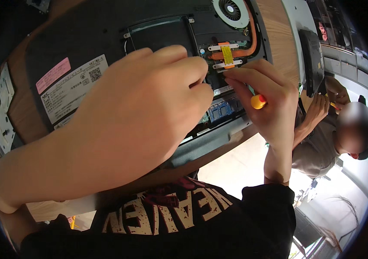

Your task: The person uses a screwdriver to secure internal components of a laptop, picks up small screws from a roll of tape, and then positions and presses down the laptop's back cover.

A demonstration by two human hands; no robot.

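Observation:
A black laptop point(84, 41) lies bottom-up on the table with its inside exposed. At its far right sit a round cooling fan point(230, 9) and a copper heat pipe point(253, 36), which runs to a heat sink with a yellow label point(227, 55). My left hand point(154, 90) is closed above the laptop, fingertips curled down; what they hold, if anything, is hidden. Beside the heat sink, my right hand point(272, 93) grips a screwdriver point(258, 102) with a yellow, red-ended handle; its shaft is not visible. Blue memory modules point(220, 111) show between my hands.
Metal plates point(3, 108) stand at the left edge. A dark device point(311, 60) lies at the right, beyond the wooden table point(279, 32). At the right, a co-worker point(322, 146) holds something yellow.

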